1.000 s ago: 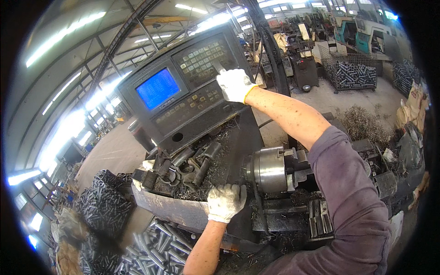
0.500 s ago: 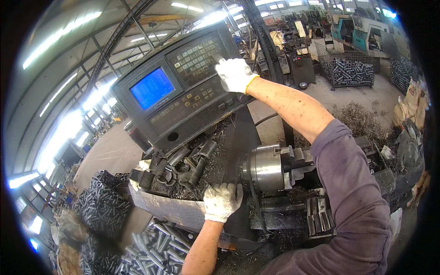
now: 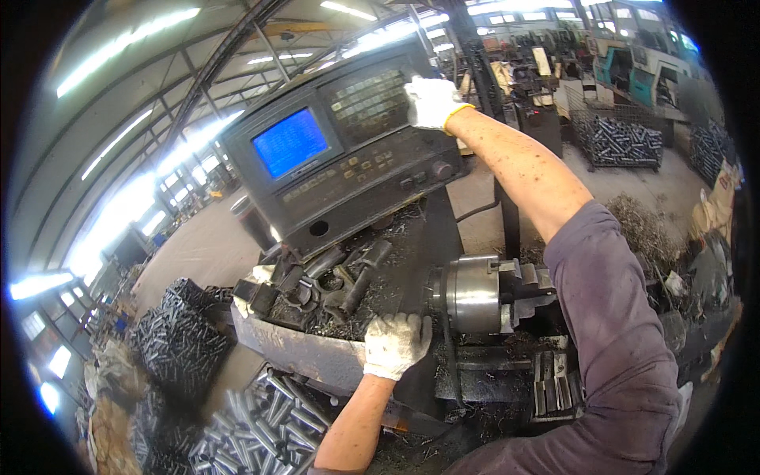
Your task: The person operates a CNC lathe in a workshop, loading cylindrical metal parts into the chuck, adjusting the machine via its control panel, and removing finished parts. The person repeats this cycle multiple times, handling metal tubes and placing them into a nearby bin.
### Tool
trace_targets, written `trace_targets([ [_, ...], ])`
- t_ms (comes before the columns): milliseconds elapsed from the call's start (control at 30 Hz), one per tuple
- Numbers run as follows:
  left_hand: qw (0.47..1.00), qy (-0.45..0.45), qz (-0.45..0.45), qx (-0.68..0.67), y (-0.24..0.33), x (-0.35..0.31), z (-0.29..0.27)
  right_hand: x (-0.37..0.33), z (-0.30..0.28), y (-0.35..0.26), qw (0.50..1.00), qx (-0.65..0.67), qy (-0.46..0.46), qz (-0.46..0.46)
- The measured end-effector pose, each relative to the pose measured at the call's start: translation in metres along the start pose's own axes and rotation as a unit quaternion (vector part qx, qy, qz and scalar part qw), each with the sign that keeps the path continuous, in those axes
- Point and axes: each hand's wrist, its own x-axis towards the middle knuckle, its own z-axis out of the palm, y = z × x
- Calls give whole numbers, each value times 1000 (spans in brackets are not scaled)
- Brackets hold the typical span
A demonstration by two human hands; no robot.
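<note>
My right hand [image 3: 435, 103], in a white glove with a yellow cuff, is raised at the right side of the keypad [image 3: 369, 103] on a dark machine control panel [image 3: 356, 194]. Its fingers are bright and blurred, so their shape is unclear. Left of the keys, a screen [image 3: 290, 143] glows blue. My left hand [image 3: 396, 346], gloved in white, rests on the machine's ledge with its fingers lying apart and nothing visible in them. Beside it, dark metal tooling pieces [image 3: 348, 286] lie among metal shavings. A steel lathe chuck [image 3: 473, 294] sits to the right of my left hand.
Loose metal tubes [image 3: 261, 427] are heaped below the ledge. Further left stands a dark pile of small tubes [image 3: 178, 336]. A wire cage [image 3: 621, 142] of parts stands at the far right, behind a heap of shavings [image 3: 637, 229]. A dark post [image 3: 475, 63] rises behind the panel.
The view has shifted, so the panel and machine sit further right in the picture. My right hand stays by the keypad's right side; my left hand remains on the ledge.
</note>
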Motion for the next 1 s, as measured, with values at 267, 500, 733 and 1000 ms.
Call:
trace_targets([
  [267, 1000, 14, 0, -12, 0, 1, -1, 2, 8, -3, 1000, -9, -22, 4],
  [500, 1000, 15, 1, -24, 0, 1, -2, 1, -2, -10, 999, -6, -29, 17],
  [733, 1000, 3, -2, -14, 0, 1, -2, 2, 5, -15, 999, -51, -20, -1],
  [1000, 1000, 6, 5, -6, 1, 2, -3, 2, 2, -9, 999, -30, -33, -14],
])
